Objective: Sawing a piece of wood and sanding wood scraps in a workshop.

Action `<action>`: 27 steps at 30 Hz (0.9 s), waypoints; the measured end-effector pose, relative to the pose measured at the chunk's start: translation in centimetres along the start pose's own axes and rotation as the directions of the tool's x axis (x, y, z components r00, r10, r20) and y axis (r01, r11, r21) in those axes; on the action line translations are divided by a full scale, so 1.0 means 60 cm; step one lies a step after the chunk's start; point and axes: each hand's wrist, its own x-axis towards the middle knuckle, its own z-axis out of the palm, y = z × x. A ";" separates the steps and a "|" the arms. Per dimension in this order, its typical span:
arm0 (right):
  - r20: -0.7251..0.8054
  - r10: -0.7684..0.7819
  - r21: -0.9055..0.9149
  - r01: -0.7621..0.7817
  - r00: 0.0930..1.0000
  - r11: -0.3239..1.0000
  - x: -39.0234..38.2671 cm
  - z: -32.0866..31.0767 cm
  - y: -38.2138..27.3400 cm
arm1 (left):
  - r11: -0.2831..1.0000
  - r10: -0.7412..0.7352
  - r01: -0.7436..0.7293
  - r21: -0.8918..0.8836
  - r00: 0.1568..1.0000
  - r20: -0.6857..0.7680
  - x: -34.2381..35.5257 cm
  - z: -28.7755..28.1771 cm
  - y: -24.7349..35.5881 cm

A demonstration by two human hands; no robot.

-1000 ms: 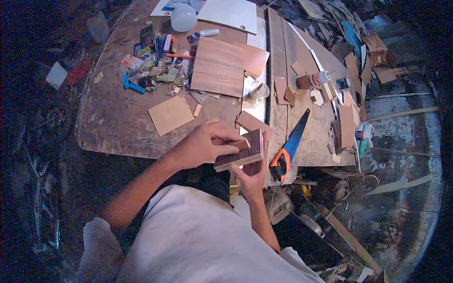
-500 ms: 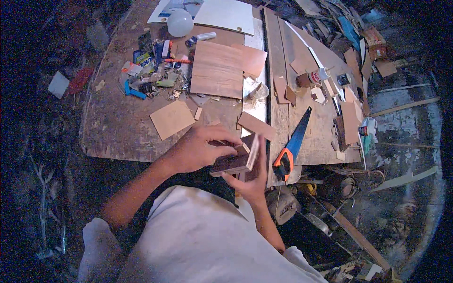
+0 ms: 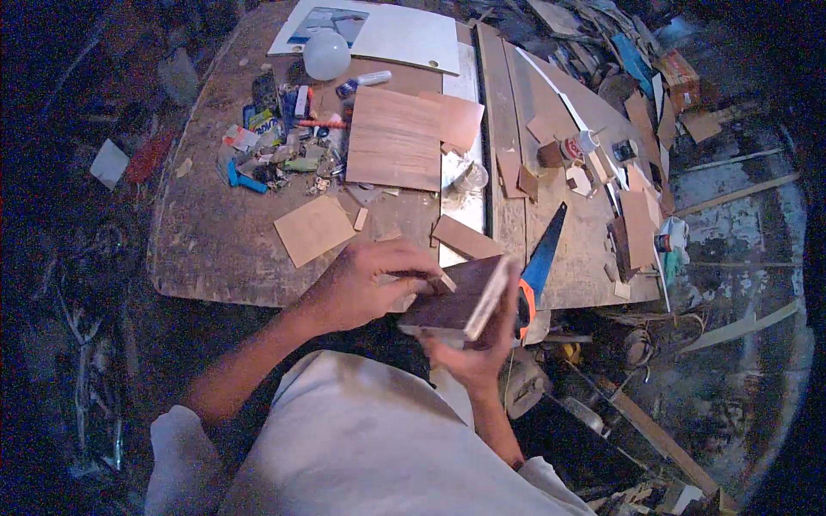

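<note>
Close to my body, past the bench's front edge, my right hand [image 3: 477,357] grips a small dark wooden assembly [image 3: 454,297] from below and along its right side. Its boards seem to meet at an angle, and a pale raw edge runs along its right. My left hand [image 3: 379,279] is closed, pinching a small light wood strip [image 3: 446,281] between thumb and fingers at the assembly's left side. Whether the strip touches the assembly I cannot tell. Just right of my right hand, a handsaw [image 3: 544,254] with an orange and black handle lies on the bench, its handle partly hidden.
The wooden bench [image 3: 215,232] carries a square panel [image 3: 396,138], a thin light board [image 3: 314,230] and a short plank [image 3: 465,237]. Small tools and scraps [image 3: 288,146] lie heaped at left. A glue bottle [image 3: 581,144] stands at right. Offcuts [image 3: 637,224] line the right side.
The wooden assembly has moved slightly right and toward me, turned so its dark broad face shows. My right hand moved with it, now covering part of the saw handle. My left hand still pinches the strip.
</note>
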 end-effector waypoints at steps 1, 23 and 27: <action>-0.058 -0.071 0.016 0.072 0.996 0.997 0.002 0.000 -0.001 | 1.000 0.000 0.000 0.001 1.000 0.000 -0.002 0.001 0.004; -0.036 -0.008 0.045 0.010 0.999 0.999 0.021 -0.012 0.026 | 0.921 -0.313 0.275 -0.275 0.944 -0.104 0.003 0.025 0.000; -0.050 0.020 0.054 -0.017 0.999 0.998 0.020 -0.011 0.031 | 0.942 -0.241 0.238 -0.239 0.970 0.016 -0.012 0.032 -0.001</action>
